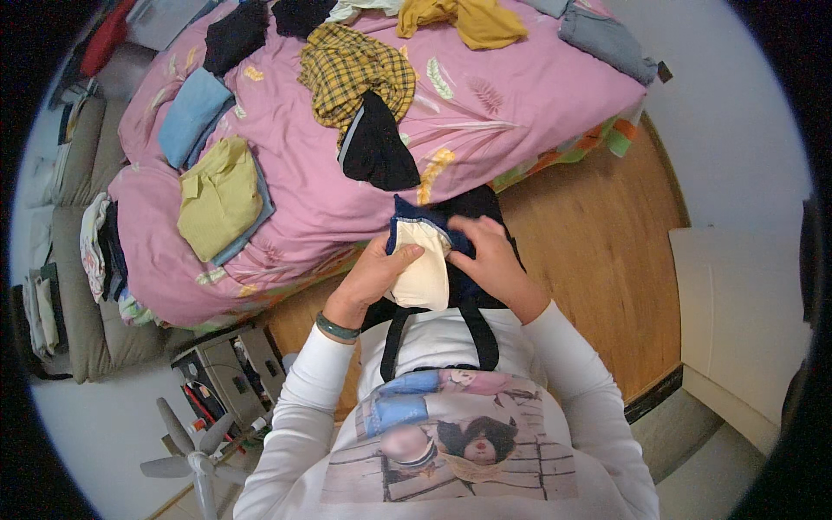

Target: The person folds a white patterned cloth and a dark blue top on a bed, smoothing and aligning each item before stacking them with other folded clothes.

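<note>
Between my hands, above my lap, is a piece of dark blue fabric (pixel 416 209) with a cream cloth part (pixel 422 279), perhaps a pocket lining, hanging from it. My left hand (pixel 377 270) pinches the cream part with the thumb on top. My right hand (pixel 491 260) is at the right edge of the blue fabric, its thumb against the seam and its fingers slightly blurred. Just beyond, a black garment with a grey stripe (pixel 383 146) lies on the bed, touching a yellow plaid garment (pixel 354 71).
The bed's pink floral cover (pixel 305 175) carries a folded yellow-green shirt (pixel 218 201), folded blue clothes (pixel 195 117), a mustard garment (pixel 478 23) and folded grey clothes (pixel 604 45). A fan (pixel 200 463) stands at lower left. A beige sofa (pixel 88 273) is left of the bed.
</note>
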{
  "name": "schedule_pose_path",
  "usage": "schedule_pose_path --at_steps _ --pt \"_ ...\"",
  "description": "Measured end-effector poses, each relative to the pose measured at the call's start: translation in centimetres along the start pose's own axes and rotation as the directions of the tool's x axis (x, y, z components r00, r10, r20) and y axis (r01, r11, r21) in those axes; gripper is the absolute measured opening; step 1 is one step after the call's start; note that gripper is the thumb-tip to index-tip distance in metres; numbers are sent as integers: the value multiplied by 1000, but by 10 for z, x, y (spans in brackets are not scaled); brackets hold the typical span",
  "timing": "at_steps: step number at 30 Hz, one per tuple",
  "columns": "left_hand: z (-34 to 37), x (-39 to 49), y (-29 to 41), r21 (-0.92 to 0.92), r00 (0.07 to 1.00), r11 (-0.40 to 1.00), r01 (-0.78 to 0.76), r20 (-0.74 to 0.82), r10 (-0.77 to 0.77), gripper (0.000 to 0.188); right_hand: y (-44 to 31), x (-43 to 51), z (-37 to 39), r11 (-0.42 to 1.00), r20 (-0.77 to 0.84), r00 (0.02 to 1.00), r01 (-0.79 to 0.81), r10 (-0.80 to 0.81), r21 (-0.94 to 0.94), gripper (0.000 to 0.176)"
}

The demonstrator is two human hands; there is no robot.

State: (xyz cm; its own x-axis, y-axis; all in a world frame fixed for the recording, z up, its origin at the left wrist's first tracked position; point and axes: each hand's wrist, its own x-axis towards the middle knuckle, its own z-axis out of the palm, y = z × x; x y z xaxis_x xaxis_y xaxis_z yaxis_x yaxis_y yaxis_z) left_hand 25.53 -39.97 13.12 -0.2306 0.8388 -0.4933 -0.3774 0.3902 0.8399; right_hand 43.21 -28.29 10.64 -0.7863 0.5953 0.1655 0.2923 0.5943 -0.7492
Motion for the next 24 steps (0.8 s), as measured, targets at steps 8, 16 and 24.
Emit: schedule_pose_path --at_steps 8,16,24 --pt "-13 7 10 856 789 413 -311 -10 614 14 13 2 -8 742 152 949 -310 275 594 18" --pt "6 11 21 660 841 643 -388 -32 541 21 -14 6 -7 724 82 985 -165 149 669 50" --pt "9 4 46 449 979 870 -205 108 175 25 -19 22 -8 782 264 940 -329 217 530 39"
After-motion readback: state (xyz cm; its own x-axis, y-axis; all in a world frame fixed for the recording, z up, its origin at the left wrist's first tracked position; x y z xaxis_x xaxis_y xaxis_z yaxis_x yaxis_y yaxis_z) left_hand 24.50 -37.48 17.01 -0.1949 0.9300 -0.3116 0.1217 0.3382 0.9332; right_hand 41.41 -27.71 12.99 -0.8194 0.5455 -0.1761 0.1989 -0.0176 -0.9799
